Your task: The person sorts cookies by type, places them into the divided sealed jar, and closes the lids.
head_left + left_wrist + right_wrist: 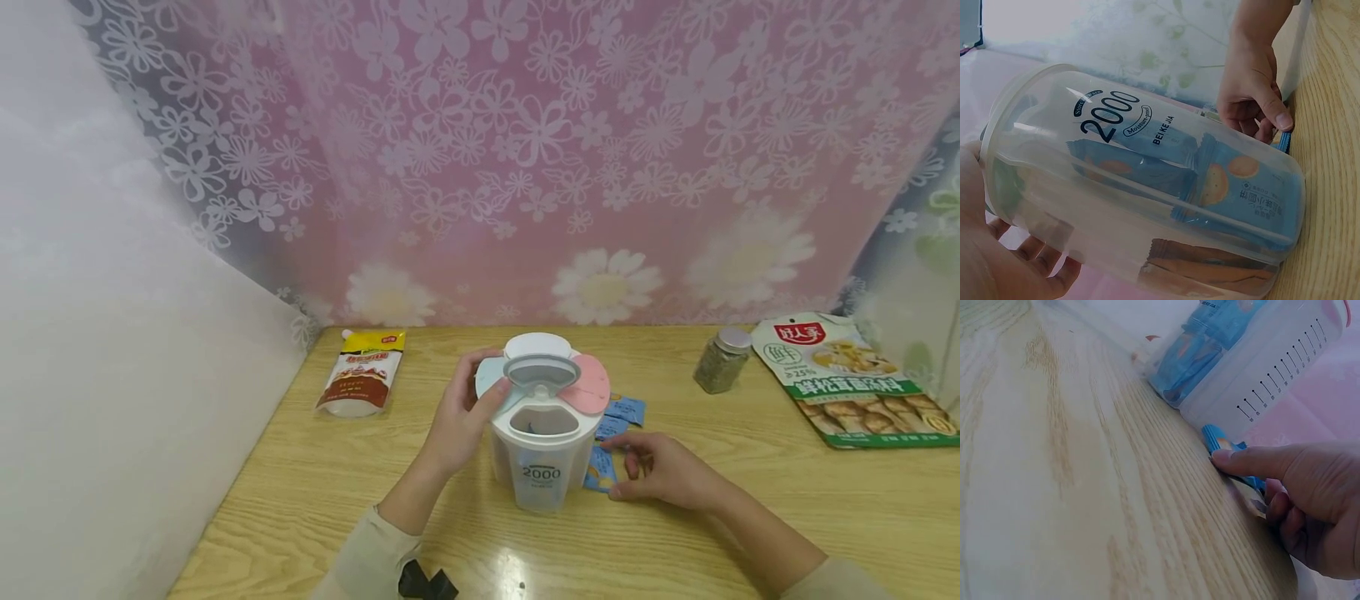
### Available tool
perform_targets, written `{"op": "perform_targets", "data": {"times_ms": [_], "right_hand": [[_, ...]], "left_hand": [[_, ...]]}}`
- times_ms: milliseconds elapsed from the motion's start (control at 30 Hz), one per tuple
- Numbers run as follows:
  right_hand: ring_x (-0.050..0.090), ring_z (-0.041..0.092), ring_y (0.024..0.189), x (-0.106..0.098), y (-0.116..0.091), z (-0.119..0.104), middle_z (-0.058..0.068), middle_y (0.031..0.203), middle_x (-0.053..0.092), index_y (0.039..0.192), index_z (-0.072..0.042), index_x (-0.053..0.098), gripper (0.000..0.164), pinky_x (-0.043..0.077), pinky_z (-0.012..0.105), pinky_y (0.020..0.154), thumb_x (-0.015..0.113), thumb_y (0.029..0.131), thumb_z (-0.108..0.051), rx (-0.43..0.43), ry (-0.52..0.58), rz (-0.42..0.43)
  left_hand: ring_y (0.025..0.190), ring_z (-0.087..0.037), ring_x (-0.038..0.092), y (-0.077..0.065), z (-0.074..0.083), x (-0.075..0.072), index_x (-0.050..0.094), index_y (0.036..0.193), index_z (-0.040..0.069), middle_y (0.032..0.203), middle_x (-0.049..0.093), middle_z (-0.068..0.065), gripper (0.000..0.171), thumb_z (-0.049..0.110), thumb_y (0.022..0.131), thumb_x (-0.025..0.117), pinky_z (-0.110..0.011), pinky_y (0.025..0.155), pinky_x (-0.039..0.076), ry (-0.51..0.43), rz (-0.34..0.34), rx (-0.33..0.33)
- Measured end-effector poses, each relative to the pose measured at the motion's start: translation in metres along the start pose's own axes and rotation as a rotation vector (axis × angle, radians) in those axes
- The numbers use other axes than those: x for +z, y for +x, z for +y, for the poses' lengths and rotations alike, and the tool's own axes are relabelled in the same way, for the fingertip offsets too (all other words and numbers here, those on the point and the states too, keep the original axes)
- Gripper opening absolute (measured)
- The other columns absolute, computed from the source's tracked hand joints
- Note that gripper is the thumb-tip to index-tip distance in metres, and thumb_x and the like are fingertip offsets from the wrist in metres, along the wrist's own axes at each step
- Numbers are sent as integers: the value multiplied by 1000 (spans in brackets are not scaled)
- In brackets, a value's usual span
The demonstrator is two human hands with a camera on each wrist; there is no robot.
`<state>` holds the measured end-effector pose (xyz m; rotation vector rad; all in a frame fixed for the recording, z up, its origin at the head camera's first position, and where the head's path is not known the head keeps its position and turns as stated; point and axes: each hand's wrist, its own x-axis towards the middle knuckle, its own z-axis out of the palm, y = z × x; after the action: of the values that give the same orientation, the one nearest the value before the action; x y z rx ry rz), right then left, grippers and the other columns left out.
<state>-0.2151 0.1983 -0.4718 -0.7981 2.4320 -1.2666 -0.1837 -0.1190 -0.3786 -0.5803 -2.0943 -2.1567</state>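
A: Which way does the near packet [600,469] lie from the right hand's [667,472] fingers?

B: Just to their left, on the table [300,508] and close beside the right side of the tub [542,477]. The part showing runs longer away from the person, but the tub hides its left edge from the head view.

A: So the right hand is nearer?

B: Yes. Its thumb is at the packet's near right corner, its forefinger at the far right corner, the other fingers curled. I can't tell whether it has a firm pinch.

A: And the left hand [461,421]?

B: Gripping the tub's upper left, thumb over the top.

A: Counts?

B: 1 tub, upright, with 4 lids [588,385], 1 raised at the front. 3 blue packets on the table, including the near packet; at least 2 blue packets inside the tub [1241,197]. Then 1 pouch [363,375], 1 jar [722,364] and 1 mushroom bag [862,383].
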Motion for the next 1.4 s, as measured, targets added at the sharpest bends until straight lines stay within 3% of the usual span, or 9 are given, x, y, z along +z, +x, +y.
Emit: {"op": "perform_targets", "data": {"times_ms": [233,367,467,567,700,967,1100,1233,1400], "right_hand": [[43,2,59,6,-8,-5,6,96,60,99,-14,69,29,43,22,54,85,79,-29,-22,-50,72],[40,-1,54,11,-7,-7,6,99,57,109,-16,67,41,42,22,49,87,77,-30,-90,-66,123],[40,-2,52,13,-5,-7,3,82,58,122,-17,63,55,40,21,46,88,75,-30,-82,-50,138],[42,-1,51,14,-3,-5,5,82,59,130,-12,60,63,41,22,46,87,76,-30,-75,-31,115],[46,2,52,13,-1,-4,13,114,62,131,-5,61,64,44,23,48,86,78,-30,-67,-33,87],[44,3,51,12,3,-5,9,97,62,133,-3,60,62,43,24,48,83,82,-30,41,2,67],[47,5,51,10,1,-8,9,88,59,109,2,61,39,46,27,48,77,88,-27,74,127,48],[48,9,52,5,-3,-15,10,87,57,98,3,54,34,45,29,47,71,93,-26,119,219,42],[46,8,50,-4,-7,-27,13,95,62,112,1,61,34,42,28,45,70,94,-26,117,222,65]], "left_hand": [[110,-14,57,0,-3,0,41,139,5,130,51,-13,42,16,101,54,-26,87,55,-8,-7,-4],[110,-15,57,0,-2,0,41,139,6,131,51,-14,42,18,101,54,-26,87,55,-9,-6,-2],[111,-16,57,1,-3,0,41,140,6,132,50,-14,43,17,101,54,-26,87,55,-13,-12,-5],[111,-16,57,1,-4,-1,41,140,6,132,50,-13,42,18,101,54,-26,87,55,-8,-17,-14],[111,-16,57,1,-3,-1,41,140,6,132,50,-13,43,17,101,54,-26,87,55,-6,-15,-17],[111,-15,57,1,-2,-2,40,140,5,132,50,-14,43,17,101,54,-25,87,55,-5,-13,-8],[112,-16,57,2,-2,-2,41,140,5,132,50,-15,43,17,101,54,-26,88,55,-3,-16,-2],[112,-16,57,1,-3,-2,41,140,6,132,50,-14,43,18,101,54,-26,88,55,-2,-16,-10],[113,-16,57,0,-1,-2,41,140,7,133,50,-14,43,19,101,54,-27,88,55,0,-13,-20]]}}
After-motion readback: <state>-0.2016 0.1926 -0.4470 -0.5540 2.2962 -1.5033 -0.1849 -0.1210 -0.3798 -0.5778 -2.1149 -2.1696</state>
